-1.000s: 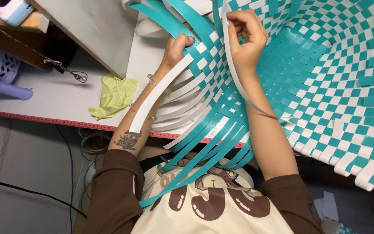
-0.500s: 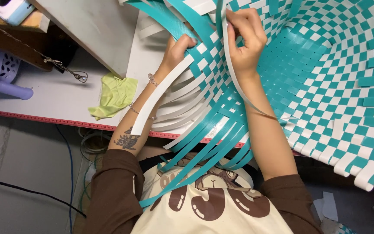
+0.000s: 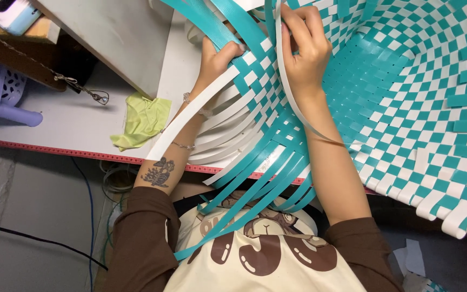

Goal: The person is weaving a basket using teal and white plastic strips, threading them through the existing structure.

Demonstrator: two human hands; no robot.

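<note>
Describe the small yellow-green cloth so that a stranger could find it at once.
Start from the big woven basket of teal and white plastic strips, then go past the person's left hand to the white table. The crumpled yellow-green cloth lies there near the red edge, the only soft, green thing.

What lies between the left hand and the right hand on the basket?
In the head view, between the left hand and right hand lies woven teal-and-white basket wall, crossed by a loose white strip.
</note>
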